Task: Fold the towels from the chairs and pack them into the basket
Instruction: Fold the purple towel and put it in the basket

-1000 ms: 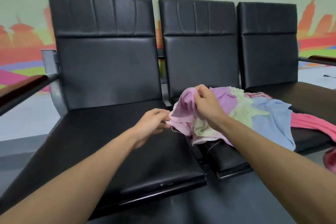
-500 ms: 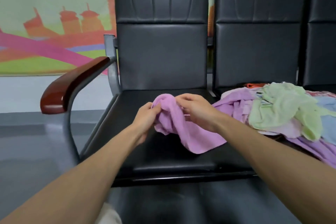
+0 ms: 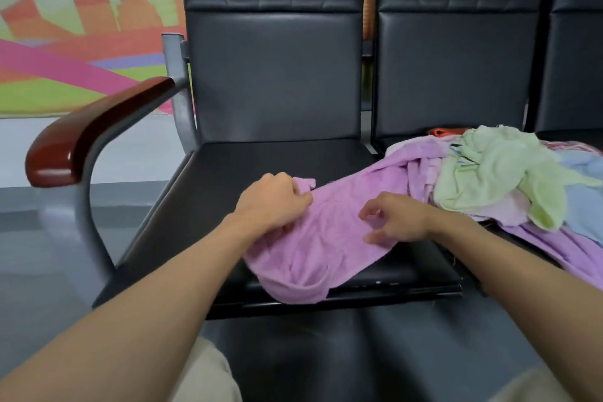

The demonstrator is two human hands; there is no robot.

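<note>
Where the purple towel (image 3: 326,238) lies spread across the seat of the left chair (image 3: 228,173), its near edge is seen hanging over the seat front. Its far left corner is gripped by the left hand (image 3: 274,202), fingers curled round the cloth. The right hand (image 3: 396,222) is placed over the towel's right part, fingers loosely bent; whether cloth is pinched cannot be told. A heap of towels (image 3: 496,173) is noted on the adjoining seat, touching the purple towel.
</note>
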